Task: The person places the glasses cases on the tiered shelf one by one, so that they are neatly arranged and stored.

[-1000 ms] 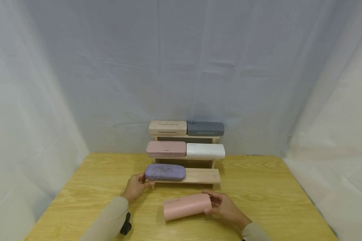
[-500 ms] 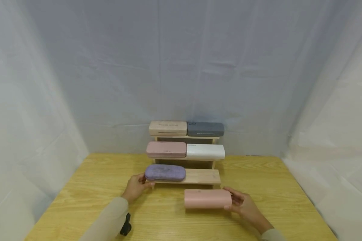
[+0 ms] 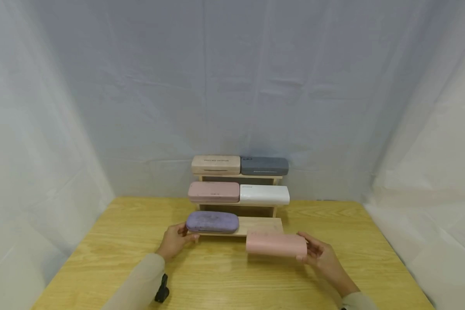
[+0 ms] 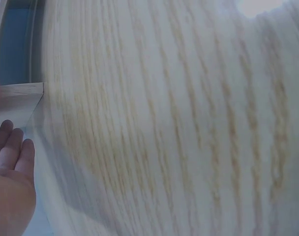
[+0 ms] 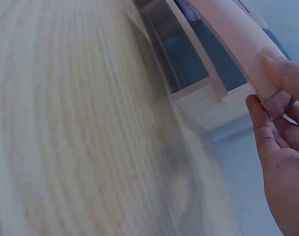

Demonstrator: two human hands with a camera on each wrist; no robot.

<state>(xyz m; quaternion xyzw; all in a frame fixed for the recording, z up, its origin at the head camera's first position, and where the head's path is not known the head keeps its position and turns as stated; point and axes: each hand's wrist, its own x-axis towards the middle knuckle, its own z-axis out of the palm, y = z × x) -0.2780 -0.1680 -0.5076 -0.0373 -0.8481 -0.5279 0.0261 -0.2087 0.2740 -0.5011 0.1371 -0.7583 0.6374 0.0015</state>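
Observation:
My right hand [image 3: 323, 257] pinches the right end of a pink glasses case [image 3: 275, 244], thumb on one face and fingers on the other in the right wrist view. The case hovers level just in front of the lowest step of a three-step wooden rack [image 3: 259, 226]. My left hand [image 3: 175, 242] holds the left end of that step, thumb at its front edge, next to a purple glasses case [image 3: 212, 221]. In the left wrist view only part of the left hand [image 4: 12, 182] shows beside the rack; some finger contact is hidden.
The middle step bears a dusty-pink case [image 3: 214, 192] and a white case [image 3: 264, 195]. On the top step lie a beige case [image 3: 215, 165] and a grey-blue case [image 3: 264, 166]. White sheeting [image 3: 232, 86] encloses the wooden table [image 3: 333, 232].
My right hand has carried the pink glasses case rightward and then forward to the lowest step, turning it level. The left hand stays at the rack's left end.

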